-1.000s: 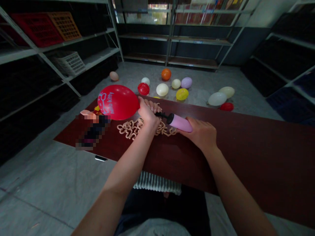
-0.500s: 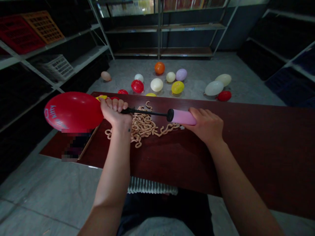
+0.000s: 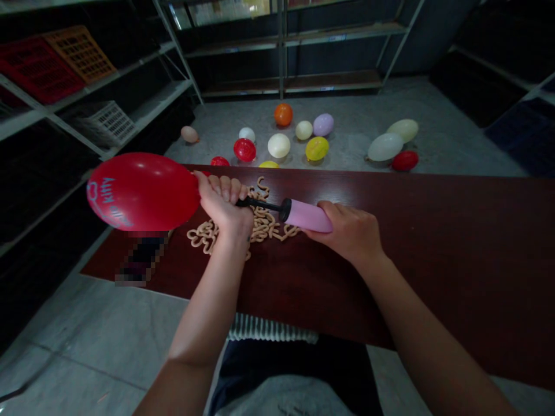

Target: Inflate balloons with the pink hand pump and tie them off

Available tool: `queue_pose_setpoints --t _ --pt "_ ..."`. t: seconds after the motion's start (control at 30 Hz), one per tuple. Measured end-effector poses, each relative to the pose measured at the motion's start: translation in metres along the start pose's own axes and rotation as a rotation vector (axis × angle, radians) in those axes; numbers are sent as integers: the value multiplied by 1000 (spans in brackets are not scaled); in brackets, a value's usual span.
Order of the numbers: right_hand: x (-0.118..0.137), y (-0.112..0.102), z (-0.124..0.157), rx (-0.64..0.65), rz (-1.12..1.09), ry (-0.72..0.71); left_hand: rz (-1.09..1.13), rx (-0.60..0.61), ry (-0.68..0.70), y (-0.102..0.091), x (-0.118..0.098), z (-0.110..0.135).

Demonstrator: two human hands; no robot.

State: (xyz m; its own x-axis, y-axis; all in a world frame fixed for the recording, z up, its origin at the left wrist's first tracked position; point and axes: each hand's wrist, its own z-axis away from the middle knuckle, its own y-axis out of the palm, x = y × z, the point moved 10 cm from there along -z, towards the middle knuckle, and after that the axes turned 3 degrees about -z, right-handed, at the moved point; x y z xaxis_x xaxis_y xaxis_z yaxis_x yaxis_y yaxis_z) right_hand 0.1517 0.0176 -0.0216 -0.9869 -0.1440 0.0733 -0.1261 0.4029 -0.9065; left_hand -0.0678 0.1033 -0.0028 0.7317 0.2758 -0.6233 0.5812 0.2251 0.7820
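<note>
A pink and black balloon pump (image 3: 309, 216) spans the space between my two hands above the table. My right hand (image 3: 350, 231) is wrapped round its pink barrel. My left hand (image 3: 226, 199) is closed on the pump's black handle end, with the neck of an inflated red balloon (image 3: 143, 192) at the same fist. Printed lettering shows on the balloon's left side. How the neck meets the pump is hidden by my fingers. Beneath and beside my left wrist lies a heap of beige, curled long balloons (image 3: 260, 225).
The dark red-brown table (image 3: 433, 248) extends to the right. A pixelated dark object (image 3: 145, 260) lies at its left end. Beyond it, several balloons, among them an orange balloon (image 3: 283, 115), rest on the floor. Shelves (image 3: 234, 89) stand behind, with crates (image 3: 82, 53) at left.
My hands have come closer together, so less of the pump's black rod shows. My left hand and the red balloon have shifted right; my right hand has moved slightly left.
</note>
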Motion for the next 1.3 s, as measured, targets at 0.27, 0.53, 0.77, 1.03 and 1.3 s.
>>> queue_pose_setpoints --t 0.27,0.53,0.77,1.03,1.3 --pt "17 5 -2 -10 -77 17 38 50 -41 10 26 17" --pt "18 -1 -7 -83 39 -16 67 -37 -102 -8 29 -1" --pt "11 -5 -6 -99 195 -72 130 -84 -101 -26 21 -22" --pt "-27 -17 -5 -182 296 -66 206 -138 -81 -44 0 -39" --pt "-37 -11 -2 -109 200 2 143 -73 -9 -36 -16 -37"
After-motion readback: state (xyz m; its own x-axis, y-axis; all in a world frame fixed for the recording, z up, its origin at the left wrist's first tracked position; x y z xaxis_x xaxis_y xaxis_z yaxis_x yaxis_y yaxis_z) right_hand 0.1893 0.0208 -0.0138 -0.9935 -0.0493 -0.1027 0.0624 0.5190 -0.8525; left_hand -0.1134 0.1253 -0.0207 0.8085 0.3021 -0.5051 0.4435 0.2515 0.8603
